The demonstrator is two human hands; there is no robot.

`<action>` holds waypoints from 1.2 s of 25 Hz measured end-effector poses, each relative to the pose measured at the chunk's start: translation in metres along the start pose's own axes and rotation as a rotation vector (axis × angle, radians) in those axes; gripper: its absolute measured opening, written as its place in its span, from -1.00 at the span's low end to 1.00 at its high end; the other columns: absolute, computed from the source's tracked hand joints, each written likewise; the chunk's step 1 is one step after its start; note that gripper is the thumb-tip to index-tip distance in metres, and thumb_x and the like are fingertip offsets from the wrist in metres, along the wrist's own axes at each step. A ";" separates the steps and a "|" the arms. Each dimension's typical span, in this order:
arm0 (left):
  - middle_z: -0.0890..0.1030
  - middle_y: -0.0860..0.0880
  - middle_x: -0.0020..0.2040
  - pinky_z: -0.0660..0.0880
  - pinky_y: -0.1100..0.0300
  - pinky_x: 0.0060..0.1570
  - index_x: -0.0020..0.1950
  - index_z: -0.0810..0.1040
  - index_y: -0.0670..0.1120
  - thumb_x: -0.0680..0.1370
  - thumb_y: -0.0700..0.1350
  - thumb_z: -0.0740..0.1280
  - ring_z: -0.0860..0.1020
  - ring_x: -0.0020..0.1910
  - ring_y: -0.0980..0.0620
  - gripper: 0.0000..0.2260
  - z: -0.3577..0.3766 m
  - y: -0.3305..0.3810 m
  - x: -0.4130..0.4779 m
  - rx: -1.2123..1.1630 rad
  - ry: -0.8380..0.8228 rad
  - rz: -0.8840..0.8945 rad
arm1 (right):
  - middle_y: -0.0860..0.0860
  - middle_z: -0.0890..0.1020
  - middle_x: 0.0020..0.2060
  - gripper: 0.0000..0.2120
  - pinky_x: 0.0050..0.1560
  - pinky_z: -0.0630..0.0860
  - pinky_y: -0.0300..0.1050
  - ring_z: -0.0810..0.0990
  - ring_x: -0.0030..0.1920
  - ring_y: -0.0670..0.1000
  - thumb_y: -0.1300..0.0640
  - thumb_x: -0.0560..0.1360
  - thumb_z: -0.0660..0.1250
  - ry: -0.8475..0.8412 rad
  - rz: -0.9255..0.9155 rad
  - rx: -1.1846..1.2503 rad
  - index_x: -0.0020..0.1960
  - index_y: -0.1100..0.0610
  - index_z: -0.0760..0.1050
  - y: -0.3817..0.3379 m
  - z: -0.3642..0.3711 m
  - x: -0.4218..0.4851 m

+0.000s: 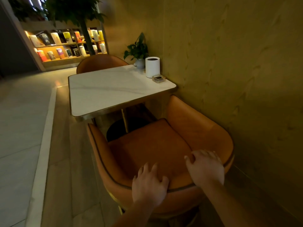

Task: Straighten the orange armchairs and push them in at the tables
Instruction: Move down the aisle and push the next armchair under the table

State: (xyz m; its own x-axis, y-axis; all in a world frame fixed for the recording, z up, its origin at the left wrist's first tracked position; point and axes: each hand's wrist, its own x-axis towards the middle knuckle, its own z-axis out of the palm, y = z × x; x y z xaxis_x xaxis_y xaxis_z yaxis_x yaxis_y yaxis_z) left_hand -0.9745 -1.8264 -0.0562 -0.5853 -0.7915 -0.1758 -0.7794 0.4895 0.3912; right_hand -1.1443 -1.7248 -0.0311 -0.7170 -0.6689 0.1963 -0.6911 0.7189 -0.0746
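Note:
An orange armchair (152, 145) stands in front of me, turned a little to the left, its seat front near the white marble table (105, 89). Both of my hands rest on the top of its curved backrest. My left hand (149, 184) lies over the rim near the middle, fingers spread and curled onto it. My right hand (205, 166) grips the rim further right, fingers over the inside. A second orange armchair (101, 62) sits tucked in at the table's far side.
The wall (237, 63) runs close along the right of chair and table. On the table's far right corner stand a white cylinder (152, 67), a small glass dish (158, 78) and a potted plant (138, 51). A raised floor edge (44, 136) runs on the left; a bookshelf (65, 45) is behind.

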 end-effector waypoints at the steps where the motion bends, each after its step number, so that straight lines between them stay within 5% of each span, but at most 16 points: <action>1: 0.19 0.08 0.57 0.29 -0.13 0.40 0.55 0.16 0.20 0.44 0.39 -0.06 0.17 0.53 -0.02 -0.31 0.000 0.002 0.005 -0.016 0.012 0.005 | -0.11 0.61 0.17 -0.45 0.41 0.27 0.01 0.50 0.22 -0.05 -0.33 0.54 -0.06 -0.005 -0.004 -0.002 0.22 -0.10 0.55 0.002 0.002 0.007; 12: 0.13 0.13 0.58 0.37 -0.14 0.29 0.52 0.19 0.22 0.43 0.38 0.02 0.12 0.54 0.00 -0.34 -0.006 0.011 0.070 -0.046 0.090 0.066 | -0.12 0.62 -0.03 -0.46 0.31 0.33 0.00 0.54 0.05 -0.04 -0.36 0.51 -0.10 -0.034 0.001 -0.027 0.04 -0.13 0.57 -0.002 0.018 0.073; 17: 0.18 0.12 0.57 0.36 -0.12 0.30 0.50 0.24 0.18 0.43 0.38 -0.01 0.15 0.52 -0.01 -0.34 -0.012 0.016 0.082 -0.043 0.050 0.051 | -0.18 0.60 0.04 -0.43 0.17 0.40 -0.04 0.51 0.07 -0.07 -0.43 0.48 -0.10 -0.029 0.041 0.026 0.12 -0.18 0.55 -0.004 0.018 0.090; 23: 0.22 0.12 0.55 0.30 -0.07 0.33 0.45 0.30 0.20 0.40 0.38 -0.01 0.22 0.48 0.01 -0.35 -0.021 0.022 0.079 -0.042 0.004 0.017 | -0.27 0.56 0.17 -0.22 0.27 0.35 -0.11 0.48 0.19 -0.12 -0.47 0.38 -0.36 -0.046 0.024 0.041 0.22 -0.26 0.49 -0.004 0.015 0.089; 30: 0.33 0.11 0.45 0.32 -0.06 0.27 0.44 0.31 0.25 0.39 0.37 -0.03 0.33 0.39 -0.02 -0.37 -0.022 0.026 0.088 -0.005 -0.177 -0.031 | -0.10 0.51 0.27 -0.40 0.30 0.25 0.04 0.42 0.27 0.04 -0.35 0.48 -0.12 -0.377 -0.010 -0.121 0.29 -0.13 0.46 -0.005 0.014 0.102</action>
State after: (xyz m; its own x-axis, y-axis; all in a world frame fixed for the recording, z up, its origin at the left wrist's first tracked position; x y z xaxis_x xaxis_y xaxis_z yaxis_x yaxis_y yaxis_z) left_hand -1.0411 -1.8918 -0.0417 -0.5919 -0.7288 -0.3441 -0.7965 0.4638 0.3879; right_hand -1.2149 -1.7996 -0.0246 -0.7090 -0.6824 -0.1778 -0.6986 0.7140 0.0455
